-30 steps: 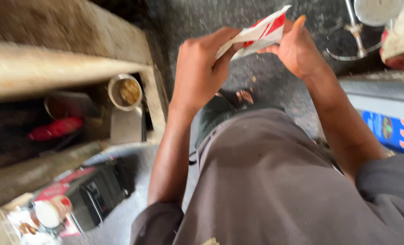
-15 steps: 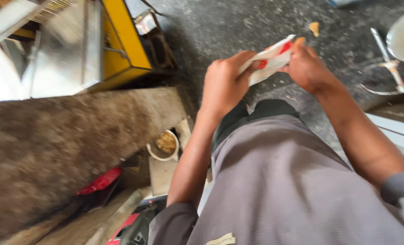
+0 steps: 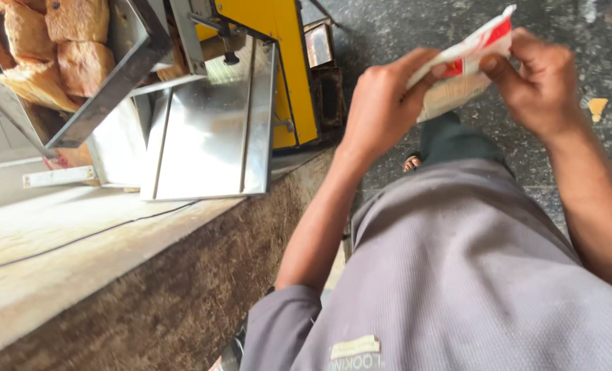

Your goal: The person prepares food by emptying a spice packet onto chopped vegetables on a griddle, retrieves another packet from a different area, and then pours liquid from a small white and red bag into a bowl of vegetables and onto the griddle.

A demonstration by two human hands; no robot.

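Up close, both hands pinch one red-and-white packet (image 3: 465, 72).
Left hand (image 3: 381, 106) and right hand (image 3: 543, 82) cover its middle; its top corner is cut off.

Bright daylight glares off the steel tray (image 3: 210, 130); the edges stretch wide, and the nearest cloth looks perhaps slightly soft.

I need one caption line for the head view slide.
Left hand and right hand hold a red-and-white packet beside a steel machine.
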